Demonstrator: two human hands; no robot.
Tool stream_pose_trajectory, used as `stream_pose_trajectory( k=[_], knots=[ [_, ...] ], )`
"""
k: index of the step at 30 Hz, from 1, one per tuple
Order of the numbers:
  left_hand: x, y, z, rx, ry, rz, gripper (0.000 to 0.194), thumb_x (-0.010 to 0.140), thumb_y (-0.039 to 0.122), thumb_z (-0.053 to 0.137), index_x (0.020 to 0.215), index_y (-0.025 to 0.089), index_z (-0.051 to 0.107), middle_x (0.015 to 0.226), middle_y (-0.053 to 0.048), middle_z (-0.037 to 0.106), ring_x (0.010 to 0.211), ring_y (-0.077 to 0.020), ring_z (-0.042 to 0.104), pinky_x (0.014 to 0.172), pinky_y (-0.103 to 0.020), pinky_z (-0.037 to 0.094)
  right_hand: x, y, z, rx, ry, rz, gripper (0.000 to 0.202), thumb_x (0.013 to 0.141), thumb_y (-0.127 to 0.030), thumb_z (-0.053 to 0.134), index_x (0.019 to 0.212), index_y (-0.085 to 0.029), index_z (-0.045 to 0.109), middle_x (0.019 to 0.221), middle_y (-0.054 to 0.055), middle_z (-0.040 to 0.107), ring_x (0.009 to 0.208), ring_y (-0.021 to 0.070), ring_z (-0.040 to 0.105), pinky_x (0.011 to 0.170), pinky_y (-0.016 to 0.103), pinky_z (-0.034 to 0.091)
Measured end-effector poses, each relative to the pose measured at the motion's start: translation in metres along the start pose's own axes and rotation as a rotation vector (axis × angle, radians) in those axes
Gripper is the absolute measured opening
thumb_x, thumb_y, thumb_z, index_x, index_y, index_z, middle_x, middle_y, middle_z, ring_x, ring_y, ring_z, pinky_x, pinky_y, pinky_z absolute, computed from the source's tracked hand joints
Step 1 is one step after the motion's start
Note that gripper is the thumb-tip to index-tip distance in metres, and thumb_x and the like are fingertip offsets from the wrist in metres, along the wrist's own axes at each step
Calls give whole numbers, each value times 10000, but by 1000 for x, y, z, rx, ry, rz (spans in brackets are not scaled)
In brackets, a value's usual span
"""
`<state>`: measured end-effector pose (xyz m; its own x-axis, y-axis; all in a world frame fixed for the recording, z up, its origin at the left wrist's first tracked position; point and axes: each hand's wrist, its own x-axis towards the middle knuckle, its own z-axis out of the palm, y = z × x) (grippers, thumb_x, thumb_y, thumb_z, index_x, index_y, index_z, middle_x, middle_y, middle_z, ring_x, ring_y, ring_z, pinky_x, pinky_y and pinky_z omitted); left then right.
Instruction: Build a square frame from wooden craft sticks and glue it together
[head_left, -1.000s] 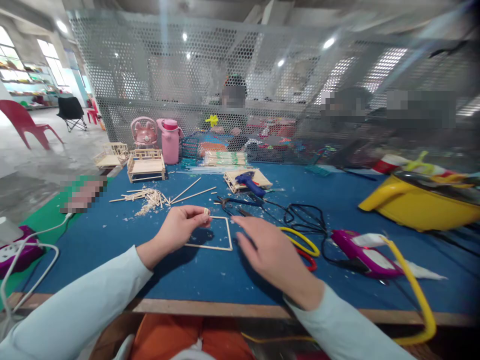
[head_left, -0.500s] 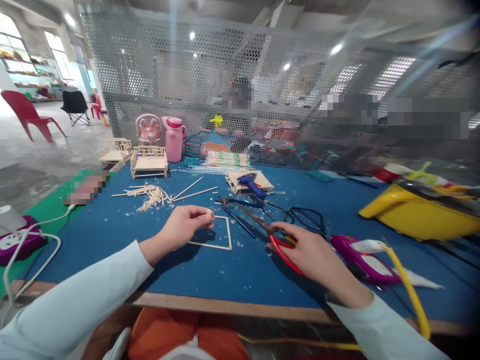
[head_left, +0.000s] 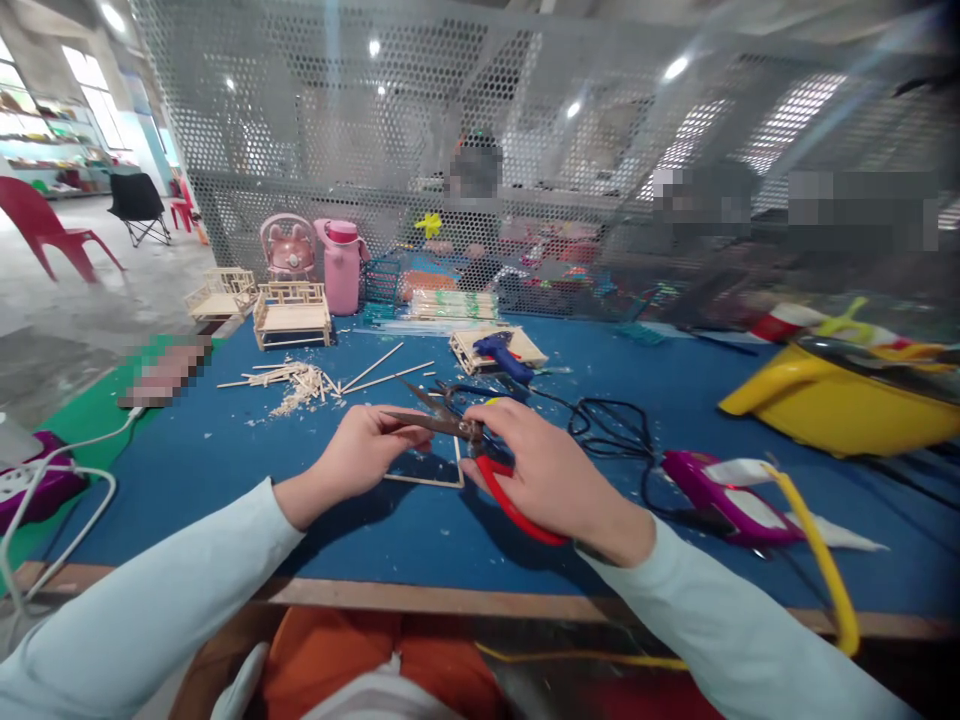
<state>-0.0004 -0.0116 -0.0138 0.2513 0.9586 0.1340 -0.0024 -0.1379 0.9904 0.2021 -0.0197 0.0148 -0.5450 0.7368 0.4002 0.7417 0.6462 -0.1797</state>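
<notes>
My right hand (head_left: pixel 559 470) grips a pair of scissors (head_left: pixel 510 500) with red handles and dark blades. The blades are spread and reach to the fingertips of my left hand (head_left: pixel 358 450). Its thumb and fingers are pinched on a small pale wooden piece, now mostly hidden behind the blades and fingers. Below both hands a thin wooden-stick frame (head_left: pixel 427 481) lies flat on the blue tabletop (head_left: pixel 360 545), its left part covered by my left hand.
Loose sticks and offcuts (head_left: pixel 304 385) lie behind my left hand. Small wooden bed models (head_left: pixel 292 318) stand farther back. A blue glue gun (head_left: pixel 510 358) rests on another wooden model (head_left: pixel 536 350). Cables, a purple power strip (head_left: pixel 727 510) and a yellow container (head_left: pixel 840 405) are at right.
My right hand has moved left with the scissors, bringing the spread blades to my left fingertips. My left hand stays nearly in place, still pinched. The view has shifted slightly.
</notes>
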Motion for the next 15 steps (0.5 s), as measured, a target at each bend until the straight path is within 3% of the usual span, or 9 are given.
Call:
stream_pose_trajectory(
  k=[6, 15],
  knots=[
    [0, -4, -1, -37, 35, 55, 275, 600, 43, 534, 779, 147, 716, 751, -38, 718, 680, -169, 653, 683, -274, 512, 5, -7, -1, -7, -18, 4, 435, 681, -417, 673, 1016, -161, 568, 961, 111, 596, 880, 248, 559, 771, 398, 466],
    [-4, -4, 2, -38, 86, 116, 240, 585, 72, 560, 743, 157, 720, 756, -29, 723, 678, -170, 658, 656, -263, 539, 6, -9, -1, -33, -1, -58, 518, 639, -486, 693, 1021, -154, 583, 949, 119, 591, 876, 261, 545, 775, 416, 452]
  ],
)
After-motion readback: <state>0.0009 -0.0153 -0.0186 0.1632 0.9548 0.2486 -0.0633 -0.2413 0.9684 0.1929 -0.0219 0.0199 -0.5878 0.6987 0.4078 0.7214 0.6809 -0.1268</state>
